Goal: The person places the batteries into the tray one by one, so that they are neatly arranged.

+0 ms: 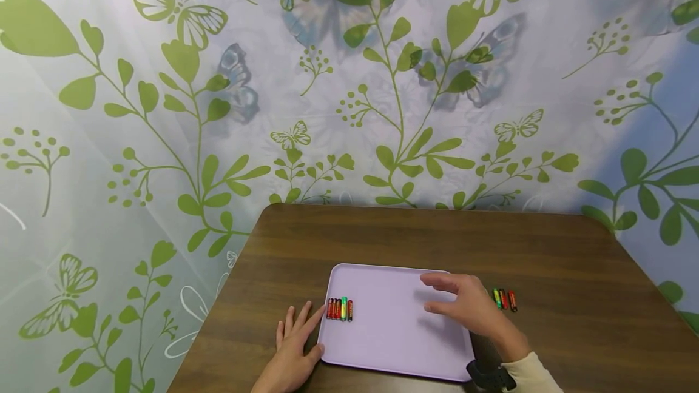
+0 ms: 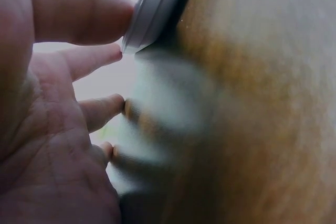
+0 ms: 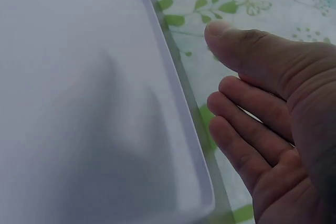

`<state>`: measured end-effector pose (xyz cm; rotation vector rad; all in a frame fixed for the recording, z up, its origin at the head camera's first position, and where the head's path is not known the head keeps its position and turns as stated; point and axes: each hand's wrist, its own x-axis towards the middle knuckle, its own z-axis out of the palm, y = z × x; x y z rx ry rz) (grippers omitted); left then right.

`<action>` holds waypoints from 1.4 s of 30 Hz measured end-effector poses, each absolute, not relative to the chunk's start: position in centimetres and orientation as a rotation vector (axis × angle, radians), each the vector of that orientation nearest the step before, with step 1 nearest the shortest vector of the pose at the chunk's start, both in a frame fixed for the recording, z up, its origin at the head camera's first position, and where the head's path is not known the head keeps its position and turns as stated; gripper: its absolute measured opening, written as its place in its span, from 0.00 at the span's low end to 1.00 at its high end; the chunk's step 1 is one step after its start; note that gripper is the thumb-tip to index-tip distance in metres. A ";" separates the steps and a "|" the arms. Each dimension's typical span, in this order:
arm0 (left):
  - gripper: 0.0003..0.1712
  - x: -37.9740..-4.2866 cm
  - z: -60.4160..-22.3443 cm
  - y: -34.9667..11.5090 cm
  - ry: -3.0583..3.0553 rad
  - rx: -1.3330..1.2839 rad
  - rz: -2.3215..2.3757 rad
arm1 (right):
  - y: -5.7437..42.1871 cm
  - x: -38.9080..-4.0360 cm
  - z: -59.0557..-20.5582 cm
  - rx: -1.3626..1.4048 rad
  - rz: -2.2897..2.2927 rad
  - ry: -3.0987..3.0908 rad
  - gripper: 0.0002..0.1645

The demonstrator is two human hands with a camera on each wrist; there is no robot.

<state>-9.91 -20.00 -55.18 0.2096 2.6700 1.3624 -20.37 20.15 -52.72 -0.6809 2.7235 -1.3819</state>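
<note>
A pale lilac tray (image 1: pixel 393 326) lies flat on the wooden table. Inside its left edge, several red batteries and a green-yellow one stand in a row (image 1: pixel 340 309). My left hand (image 1: pixel 292 350) rests by the tray's left side, its fingers spread and straight; in the left wrist view the thumb and forefinger touch the tray's rim (image 2: pixel 149 17). Over the right part of the tray hovers my right hand (image 1: pixel 464 305), thumb and fingers apart with nothing between them. Beyond it, on the table right of the tray, lie three batteries (image 1: pixel 504 299), one partly green.
The brown table (image 1: pixel 573 296) extends behind the tray and to its right. A curtain (image 1: pixel 349 108) printed with green leaves and butterflies hangs along the table's far edge. A black wristband (image 1: pixel 490 376) sits on my right wrist, near the tray's front right corner.
</note>
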 end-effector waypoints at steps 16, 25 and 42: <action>0.43 -10.0 -55.1 -19.9 2.675 0.200 1.348 | 29.8 -19.8 -51.9 -0.553 -1.138 2.985 0.34; 0.43 -10.0 -55.2 -20.0 2.685 0.209 1.344 | 33.4 -19.5 -52.5 -0.538 -1.030 3.064 0.34; 0.43 -9.9 -55.2 -20.0 2.693 0.206 1.349 | 35.3 -19.6 -54.8 -0.452 -0.841 3.141 0.35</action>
